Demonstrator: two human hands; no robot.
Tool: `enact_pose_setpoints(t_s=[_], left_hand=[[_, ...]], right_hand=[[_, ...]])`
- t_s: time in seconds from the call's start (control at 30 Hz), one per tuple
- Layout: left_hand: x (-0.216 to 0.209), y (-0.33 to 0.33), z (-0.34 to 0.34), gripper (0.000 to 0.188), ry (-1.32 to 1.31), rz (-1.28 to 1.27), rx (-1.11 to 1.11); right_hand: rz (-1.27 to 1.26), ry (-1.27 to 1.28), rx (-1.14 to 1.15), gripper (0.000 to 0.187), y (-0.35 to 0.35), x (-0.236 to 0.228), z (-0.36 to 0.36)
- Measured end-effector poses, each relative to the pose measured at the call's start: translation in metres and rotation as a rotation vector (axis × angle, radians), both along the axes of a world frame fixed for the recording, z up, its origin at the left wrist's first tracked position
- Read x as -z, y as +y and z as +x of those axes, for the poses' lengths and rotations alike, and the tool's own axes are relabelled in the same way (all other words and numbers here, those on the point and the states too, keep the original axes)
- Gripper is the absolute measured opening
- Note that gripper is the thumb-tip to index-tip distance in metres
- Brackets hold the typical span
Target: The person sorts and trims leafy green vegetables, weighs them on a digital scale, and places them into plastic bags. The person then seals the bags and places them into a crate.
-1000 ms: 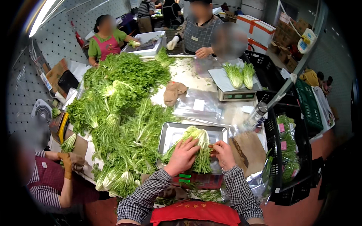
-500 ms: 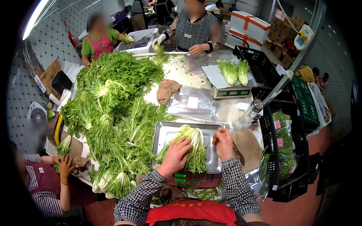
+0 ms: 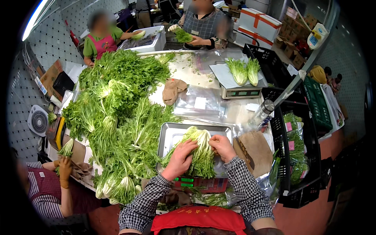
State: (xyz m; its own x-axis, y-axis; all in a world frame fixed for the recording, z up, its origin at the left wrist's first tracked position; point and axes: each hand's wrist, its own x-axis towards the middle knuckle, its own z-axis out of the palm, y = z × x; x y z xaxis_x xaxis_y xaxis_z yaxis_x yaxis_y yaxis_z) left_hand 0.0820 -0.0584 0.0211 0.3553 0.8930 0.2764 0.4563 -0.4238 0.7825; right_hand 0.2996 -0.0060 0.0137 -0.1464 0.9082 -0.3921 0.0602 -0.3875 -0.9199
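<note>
A head of frilly leafy greens (image 3: 202, 141), pale at its base, lies in a shallow metal tray (image 3: 166, 131) right in front of me. The tray sits on a red scale (image 3: 209, 185) with a lit green display. My left hand (image 3: 179, 159) rests on the left side of the greens, fingers stretched out over the leaves. At the right edge of the same head, my right hand (image 3: 222, 148) has its fingertips pinched together. What lies between those fingertips is too small to make out.
A large pile of greens (image 3: 125, 113) covers the table's left side. Beyond the tray lie clear plastic bags (image 3: 196, 102) and a brown glove (image 3: 172, 92). A second scale (image 3: 241, 93) holds two heads. Black crates (image 3: 288, 188) stand at right. Co-workers stand at the far side and left.
My right hand has moved left, from over the tray's right rim to the greens. My left hand has shifted slightly. The far co-worker has lifted some greens up to the body.
</note>
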Motion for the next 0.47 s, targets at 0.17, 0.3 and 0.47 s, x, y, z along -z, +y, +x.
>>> enact_pose_setpoints(t_s=[0.17,0.3,0.47], left_hand=[[-0.002,-0.001,0.001,0.042,0.019,0.0,0.0],[-0.002,0.0,0.001,0.042,-0.007,-0.009,-0.01],[-0.001,0.0,0.002,0.043,-0.03,-0.018,-0.032]], right_hand=[[0.508,-0.574,-0.092,0.017,-0.001,0.009,0.004],[0.656,-0.623,-0.213,0.025,-0.01,-0.03,-0.01],[0.975,-0.759,-0.475,0.028,-0.006,-0.014,-0.008]])
